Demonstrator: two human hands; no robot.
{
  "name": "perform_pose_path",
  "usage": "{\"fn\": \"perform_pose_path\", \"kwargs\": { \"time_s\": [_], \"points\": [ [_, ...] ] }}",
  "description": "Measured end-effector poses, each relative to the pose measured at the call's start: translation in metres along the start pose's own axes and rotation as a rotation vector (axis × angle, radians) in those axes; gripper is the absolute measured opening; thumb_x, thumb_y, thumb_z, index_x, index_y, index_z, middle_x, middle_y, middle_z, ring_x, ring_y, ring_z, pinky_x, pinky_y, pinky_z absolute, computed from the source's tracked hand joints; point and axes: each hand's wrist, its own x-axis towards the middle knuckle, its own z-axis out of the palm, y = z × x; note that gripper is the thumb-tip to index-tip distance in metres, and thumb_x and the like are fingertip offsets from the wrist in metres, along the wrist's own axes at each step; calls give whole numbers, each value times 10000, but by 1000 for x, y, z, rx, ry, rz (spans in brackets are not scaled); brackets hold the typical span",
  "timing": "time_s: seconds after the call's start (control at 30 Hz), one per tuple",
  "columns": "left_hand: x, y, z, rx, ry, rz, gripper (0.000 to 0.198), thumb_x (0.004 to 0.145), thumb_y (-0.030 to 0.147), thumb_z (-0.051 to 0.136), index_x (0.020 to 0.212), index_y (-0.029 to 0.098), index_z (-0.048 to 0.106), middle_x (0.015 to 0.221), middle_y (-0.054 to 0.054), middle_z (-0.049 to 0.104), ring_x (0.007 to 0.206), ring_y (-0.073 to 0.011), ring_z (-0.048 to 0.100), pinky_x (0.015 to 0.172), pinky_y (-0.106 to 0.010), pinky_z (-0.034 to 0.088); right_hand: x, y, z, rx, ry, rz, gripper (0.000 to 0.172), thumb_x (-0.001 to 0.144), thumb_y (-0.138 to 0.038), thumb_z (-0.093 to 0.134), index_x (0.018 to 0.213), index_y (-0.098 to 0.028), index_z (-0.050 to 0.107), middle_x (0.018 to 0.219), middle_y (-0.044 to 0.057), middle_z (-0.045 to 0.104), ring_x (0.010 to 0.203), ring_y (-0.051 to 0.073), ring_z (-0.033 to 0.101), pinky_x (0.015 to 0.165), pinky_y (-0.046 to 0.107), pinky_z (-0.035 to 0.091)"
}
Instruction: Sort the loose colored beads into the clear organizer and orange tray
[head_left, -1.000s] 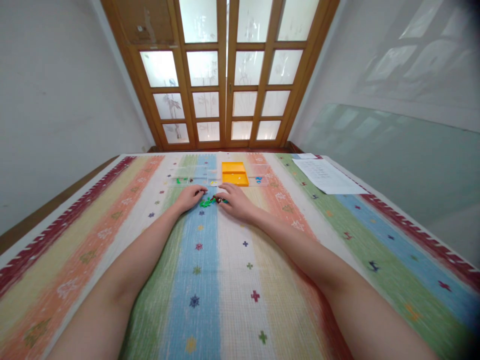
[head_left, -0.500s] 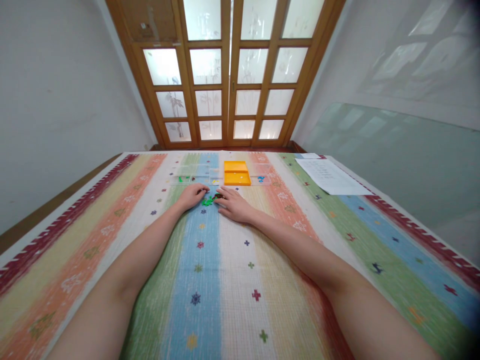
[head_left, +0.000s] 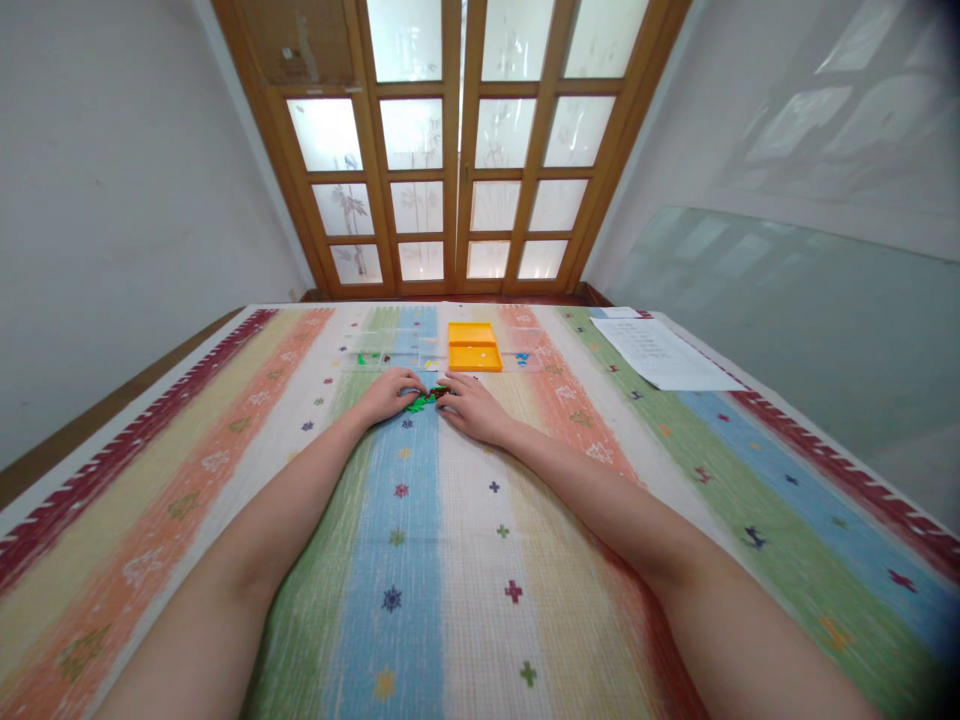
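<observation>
My left hand (head_left: 391, 394) is at the far middle of the table, its fingers curled together with the tips on a small cluster of bright green pieces (head_left: 417, 405). Facing it, my right hand (head_left: 475, 409) bends its fingers and thumb around small dark red-brown pieces (head_left: 437, 393). The green and brown pieces lie against each other between my fingertips. Whether they are joined, and their exact kind, is too small to make out. Parts of them are hidden by the fingers.
Just beyond my hands stands an open yellow-orange box (head_left: 474, 357). A clear divided tray (head_left: 405, 362) beside it holds small green, brown and yellow pieces; blue pieces (head_left: 523, 358) lie on the right. A printed sheet (head_left: 660, 355) rests at the far right on the striped tablecloth.
My left hand has moved slightly right, its fingertips now on the pieces. My right fingers have drawn in a little around the brown ones.
</observation>
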Motion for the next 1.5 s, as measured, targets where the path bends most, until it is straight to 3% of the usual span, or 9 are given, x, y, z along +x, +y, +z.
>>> {"fn": "perform_pose_path", "kwargs": {
  "time_s": [0.37, 0.57, 0.87, 1.07, 1.33, 1.5],
  "points": [
    [0, 1, 1, 58, 13, -109, 196, 914, 239, 603, 983, 246, 786, 1055, -54, 734, 1066, -239, 647, 1051, -407, 470, 3, 1, -3, 88, 3, -20, 183, 958, -138, 619, 1053, -236, 742, 1343, 84, 666, 1408, 267, 477, 1162, 495, 408],
    [1, -1, 0, 48, 1, -127, 273, 907, 182, 536, 993, 234, 790, 1051, -66, 731, 1060, -235, 649, 1056, -421, 473, 4, 6, -12, 117, 36, 51, 183, 972, -161, 606, 1078, -225, 741, 1298, 105, 682, 1260, 262, 579, 1092, 475, 456],
    [0, 3, -1, 71, 4, -116, 168, 902, 277, 610, 933, 231, 768, 1004, -58, 718, 1020, -231, 651, 1015, -393, 482, 2, 3, -13, 62, -56, -94, 174, 937, -152, 636, 1042, -228, 752, 1328, 85, 681, 1366, 276, 506, 1148, 502, 410],
    [0, 3, -1, 86, 8, -127, 146, 898, 286, 610, 923, 229, 742, 986, -53, 722, 1003, -234, 645, 994, -393, 482, 4, 5, -12, 30, -64, -37, 207, 898, -138, 616, 1054, -209, 733, 1115, 91, 739, 1111, 258, 627, 1026, 418, 450],
    [0, 4, -6, 144, 262, -333, 158, 936, 305, 561, 960, 230, 698, 936, -62, 728, 896, -234, 646, 862, -360, 490, -3, 27, -15, 74, -1, 218, 66, 879, -207, 603, 835, -205, 653, 782, 17, 672, 722, 179, 560, 697, 272, 392],
    [-2, -4, -13, 62, 464, -496, 181, 947, 302, 530, 1001, 217, 680, 899, -45, 728, 808, -207, 642, 799, -326, 473, -11, 61, -23, 132, 205, 422, 96, 849, -201, 551, 867, -200, 645, 803, 19, 675, 716, 175, 562, 677, 268, 399]
  ]
}}
